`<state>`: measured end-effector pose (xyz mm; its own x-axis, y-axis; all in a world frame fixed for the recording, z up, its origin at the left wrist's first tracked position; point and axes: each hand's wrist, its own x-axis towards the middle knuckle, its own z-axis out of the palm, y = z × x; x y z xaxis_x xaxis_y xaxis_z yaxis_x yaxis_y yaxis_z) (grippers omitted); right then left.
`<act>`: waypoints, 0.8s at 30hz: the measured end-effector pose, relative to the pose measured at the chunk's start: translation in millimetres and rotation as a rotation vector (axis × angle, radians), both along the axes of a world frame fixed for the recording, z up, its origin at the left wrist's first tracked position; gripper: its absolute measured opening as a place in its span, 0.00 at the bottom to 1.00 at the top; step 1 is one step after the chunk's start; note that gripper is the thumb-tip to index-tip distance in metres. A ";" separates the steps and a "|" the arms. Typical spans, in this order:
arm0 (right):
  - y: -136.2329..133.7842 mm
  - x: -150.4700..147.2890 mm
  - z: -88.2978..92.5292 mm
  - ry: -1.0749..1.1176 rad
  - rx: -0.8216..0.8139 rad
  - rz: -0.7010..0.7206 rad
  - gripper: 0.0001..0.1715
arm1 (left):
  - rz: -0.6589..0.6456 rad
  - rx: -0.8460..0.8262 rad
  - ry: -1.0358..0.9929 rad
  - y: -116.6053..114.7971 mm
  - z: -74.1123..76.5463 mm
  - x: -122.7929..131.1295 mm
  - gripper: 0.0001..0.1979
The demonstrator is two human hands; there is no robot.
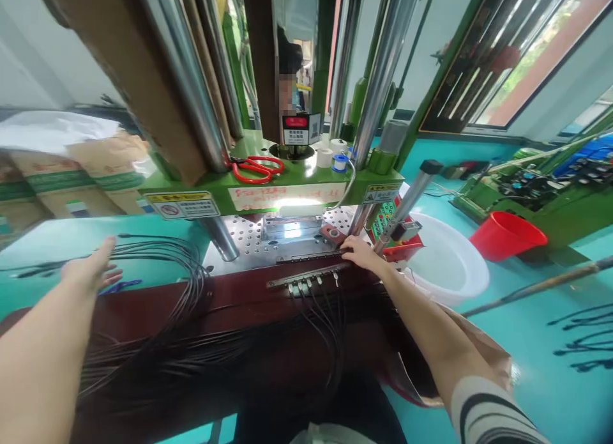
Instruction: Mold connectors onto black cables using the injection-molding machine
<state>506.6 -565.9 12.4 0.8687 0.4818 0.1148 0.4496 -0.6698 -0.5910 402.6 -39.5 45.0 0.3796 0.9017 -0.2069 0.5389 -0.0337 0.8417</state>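
Observation:
My left hand (90,269) is open at the left, thumb and fingers apart, close to a bundle of black cables (184,255) that curves over the bench edge. My right hand (360,252) has its fingers bent around the right end of a dark narrow metal strip (309,256) at the front of the press bed; the fingertips are partly hidden. Just in front of that strip lies a lighter metal bar (306,275), with several cable ends seated along it and their black cables (330,322) hanging toward me. A lit metal mould (293,229) sits behind the strip.
Red-handled scissors (256,169) and white spools (324,158) rest on the green press plate (215,185). Steel columns (223,239) flank the bed. A white tub (445,259), a red bucket (507,235) and a paper-lined container (479,351) stand at the right. Blue-handled cutters (122,285) lie by my left hand.

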 end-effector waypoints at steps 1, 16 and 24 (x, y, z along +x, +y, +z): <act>0.5 -3.8 2.3 -0.029 -0.031 0.001 0.10 | -0.015 -0.068 0.057 2.8 -3.4 -0.2 0.17; 26.4 -49.1 41.6 -0.035 -0.621 0.319 0.23 | -1.103 -0.777 -0.200 -248.8 1.3 -106.8 0.11; 10.4 -74.9 49.6 -0.030 -0.421 0.087 0.17 | -0.783 -0.889 -0.460 -305.6 -26.6 -137.0 0.17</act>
